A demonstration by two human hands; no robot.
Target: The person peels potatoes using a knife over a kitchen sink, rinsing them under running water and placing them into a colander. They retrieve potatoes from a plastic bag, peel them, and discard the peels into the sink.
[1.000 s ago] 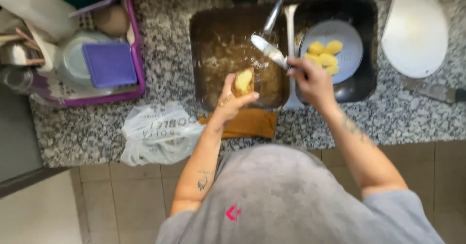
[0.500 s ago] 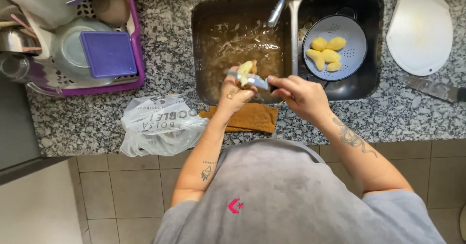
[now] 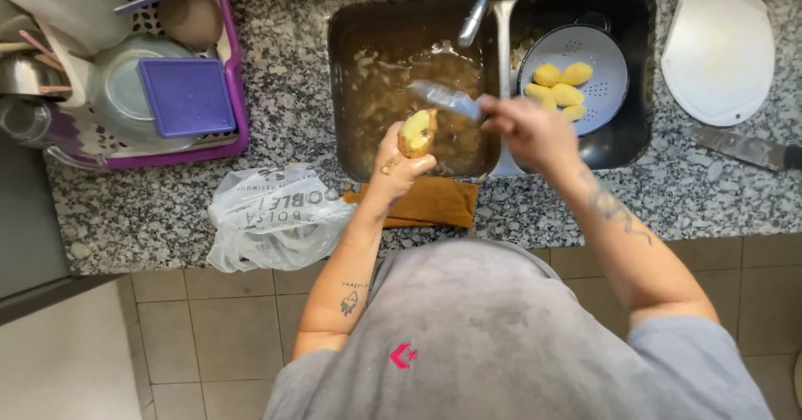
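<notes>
I hold a half-peeled potato upright in my left hand, fingers wrapped round its lower end, over the front edge of the left sink basin. Its upper part shows pale yellow flesh, while brown skin remains lower down by my fingers. My right hand is clenched round the handle of a knife, whose blade points left and sits just above and to the right of the potato, apart from it. The basin below is littered with brown peelings under the tap. In the right basin a white colander holds several peeled yellow potatoes. I judge that I am in the middle of peeling, between strokes. The next move, as I see it, calls for bringing the blade back onto the edge of the remaining skin and turning the potato in my left fingers so the unpeeled side faces the knife, thumb kept out of the blade's way. On the bench's front edge lie an orange-brown cloth and, left of it, a crumpled plastic bag. A dish rack stands at the left.
</notes>
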